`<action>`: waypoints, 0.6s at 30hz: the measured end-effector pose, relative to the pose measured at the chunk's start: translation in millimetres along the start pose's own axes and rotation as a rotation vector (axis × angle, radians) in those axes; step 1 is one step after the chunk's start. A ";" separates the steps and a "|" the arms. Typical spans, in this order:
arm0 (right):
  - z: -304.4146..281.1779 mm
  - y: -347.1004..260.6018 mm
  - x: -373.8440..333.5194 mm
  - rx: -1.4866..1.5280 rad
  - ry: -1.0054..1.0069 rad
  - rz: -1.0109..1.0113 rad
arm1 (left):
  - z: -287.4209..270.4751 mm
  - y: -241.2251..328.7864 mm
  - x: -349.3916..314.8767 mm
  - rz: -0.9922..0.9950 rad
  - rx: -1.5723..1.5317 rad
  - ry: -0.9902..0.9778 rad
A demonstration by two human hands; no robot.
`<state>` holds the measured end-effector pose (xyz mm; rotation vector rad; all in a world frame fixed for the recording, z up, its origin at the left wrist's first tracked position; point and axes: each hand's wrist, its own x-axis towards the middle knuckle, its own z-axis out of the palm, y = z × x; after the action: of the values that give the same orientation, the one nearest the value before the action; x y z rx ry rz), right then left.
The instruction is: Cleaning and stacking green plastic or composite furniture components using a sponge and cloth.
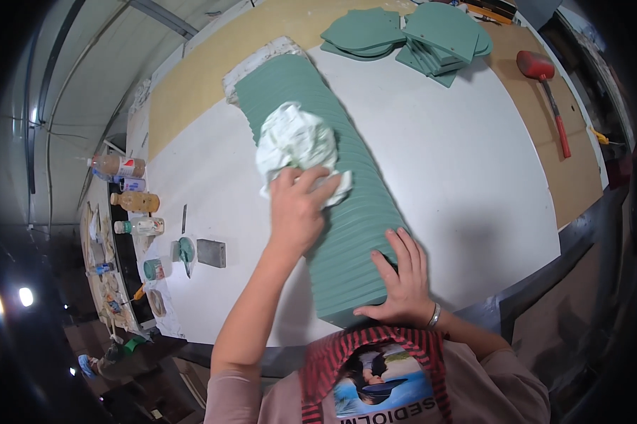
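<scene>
A long green panel with a wavy, ribbed top [357, 244] lies lengthwise before me on the white tabletop. My left hand [299, 208] presses a crumpled white cloth [295, 138] against its middle, fingers curled into the fabric. At the panel's near right end rests my right hand [402, 283], its fingers spread over the ribs and edge, holding nothing. The cloth hides part of the ribs. Under the panel's far end shows a whitish, stained wrap or pad [269, 58].
Stacked green cut plates [439, 35] sit at the far right. A red-headed mallet [538, 67] lies on brown board. Along the left are drink bottles [136, 202], a green-smeared tool [185, 251], a grey block [211, 252] and a small green-filled jar [153, 268].
</scene>
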<state>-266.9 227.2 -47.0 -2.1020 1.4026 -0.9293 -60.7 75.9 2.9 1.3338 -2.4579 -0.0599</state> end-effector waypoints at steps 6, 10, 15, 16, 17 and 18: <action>-1.6 3.0 -2.2 -0.006 -0.009 0.012 | 4.4 -6.5 -0.7 -0.011 -0.021 -0.018; -1.5 -0.2 -0.6 0.027 -0.008 0.020 | -17.1 -47.7 -66.1 -0.232 -0.050 0.149; -0.9 0.1 -0.7 0.007 -0.012 0.017 | -28.7 -51.3 -110.6 -0.628 0.026 -0.174; -0.4 0.7 -1.0 0.000 -0.006 0.017 | -29.4 -46.4 -111.1 -0.635 0.023 -0.171; 0.1 1.1 -1.0 -0.008 0.000 0.017 | -28.4 -41.9 -111.7 -0.616 0.077 -0.130; 0.7 1.2 -0.5 -0.014 -0.008 0.015 | -27.8 -38.2 -112.1 -0.596 0.129 -0.088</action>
<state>-267.3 227.2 -48.5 -2.1003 1.4222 -0.9072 35.0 150.0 -9.6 2.1154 -2.0700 -0.1064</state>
